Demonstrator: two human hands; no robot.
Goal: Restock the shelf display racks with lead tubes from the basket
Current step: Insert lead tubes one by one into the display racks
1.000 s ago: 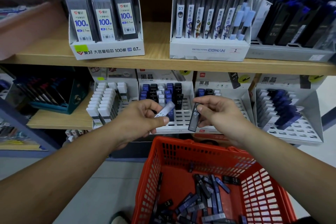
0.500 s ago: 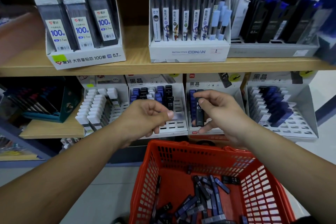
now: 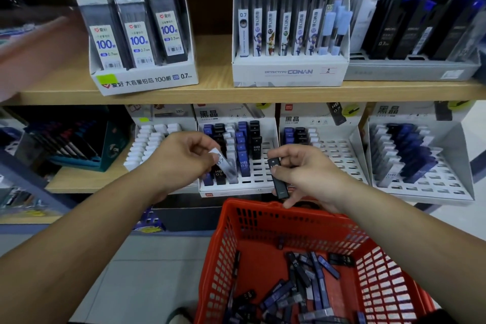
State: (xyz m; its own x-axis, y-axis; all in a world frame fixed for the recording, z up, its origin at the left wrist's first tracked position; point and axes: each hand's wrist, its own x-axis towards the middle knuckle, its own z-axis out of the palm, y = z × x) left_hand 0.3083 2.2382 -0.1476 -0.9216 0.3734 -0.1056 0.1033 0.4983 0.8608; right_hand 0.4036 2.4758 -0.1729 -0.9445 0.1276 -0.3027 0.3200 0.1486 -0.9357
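A pale lead tube [image 3: 224, 163] marked 0.7 is pinched in the fingers of the left hand [image 3: 181, 158] and held tilted over the front rows of a display rack [image 3: 263, 176]. Just beside it, a black lead tube [image 3: 278, 181] is gripped in the curled fingers of the right hand [image 3: 310, 173], before the neighbouring rack [image 3: 339, 155]. Beneath both hands the red basket [image 3: 289, 214] is seen, with loose tubes [image 3: 302, 281] scattered across its bottom.
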